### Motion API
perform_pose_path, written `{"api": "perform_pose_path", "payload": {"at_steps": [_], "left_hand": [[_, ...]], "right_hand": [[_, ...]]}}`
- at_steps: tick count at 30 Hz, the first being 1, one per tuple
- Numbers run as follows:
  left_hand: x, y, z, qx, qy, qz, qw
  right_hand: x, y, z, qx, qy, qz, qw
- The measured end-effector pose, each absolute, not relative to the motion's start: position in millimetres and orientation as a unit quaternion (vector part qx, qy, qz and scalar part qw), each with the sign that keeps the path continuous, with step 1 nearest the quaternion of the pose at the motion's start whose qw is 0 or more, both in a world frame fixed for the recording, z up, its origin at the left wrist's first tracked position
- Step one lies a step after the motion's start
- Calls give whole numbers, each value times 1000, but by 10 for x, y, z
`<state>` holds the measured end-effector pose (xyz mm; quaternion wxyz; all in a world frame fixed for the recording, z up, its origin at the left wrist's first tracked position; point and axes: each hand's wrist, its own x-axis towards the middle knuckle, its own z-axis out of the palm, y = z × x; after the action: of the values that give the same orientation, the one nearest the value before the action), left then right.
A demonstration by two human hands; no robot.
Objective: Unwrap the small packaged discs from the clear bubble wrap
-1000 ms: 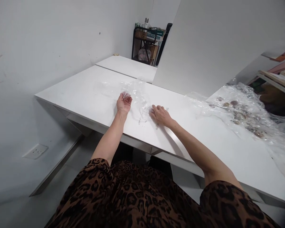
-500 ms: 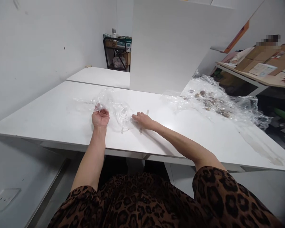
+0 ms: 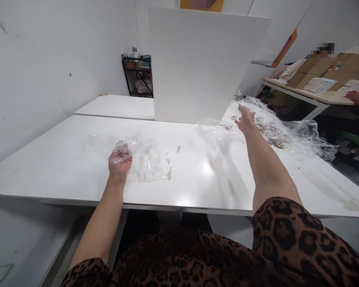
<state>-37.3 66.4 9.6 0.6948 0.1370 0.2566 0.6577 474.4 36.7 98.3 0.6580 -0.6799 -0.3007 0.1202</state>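
Note:
My left hand (image 3: 121, 157) is curled around part of a crumpled clear plastic film (image 3: 151, 159) that spreads over the white table (image 3: 197, 187). Wet-looking patches mark the tabletop at the film's right edge. Out to the far right, my right hand (image 3: 245, 118) reaches with its fingers spread and nothing in them. It is above the left side of a large heap of clear plastic film (image 3: 305, 137), with small brownish objects (image 3: 277, 141) among its folds; their kind is too unclear to tell.
A tall white board (image 3: 197, 63) stands upright at the table's back edge. Behind it at left is a black shelf rack (image 3: 137, 75). At right, another person's hand (image 3: 358, 97) rests by cardboard boxes (image 3: 308, 71) on a second table (image 3: 329, 95).
My right hand has left the film in front of me and moved right and away to the heap, its fingers now spread. My left hand still holds the film. The view has shifted slightly.

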Motion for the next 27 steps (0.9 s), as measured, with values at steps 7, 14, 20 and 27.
{"api": "perform_pose_path", "payload": {"at_steps": [7, 14, 20, 27], "left_hand": [[-38, 404, 212, 301, 297, 585, 692], [749, -263, 267, 586, 196, 321, 718], [812, -482, 225, 700, 181, 322, 611], [494, -187, -86, 667, 317, 334, 586]], "right_hand": [[3481, -263, 455, -613, -428, 283, 601], [2482, -1244, 223, -488, -571, 495, 437], [3141, -1174, 321, -557, -454, 419, 555], [4979, -689, 554, -616, -201, 206, 734]]}}
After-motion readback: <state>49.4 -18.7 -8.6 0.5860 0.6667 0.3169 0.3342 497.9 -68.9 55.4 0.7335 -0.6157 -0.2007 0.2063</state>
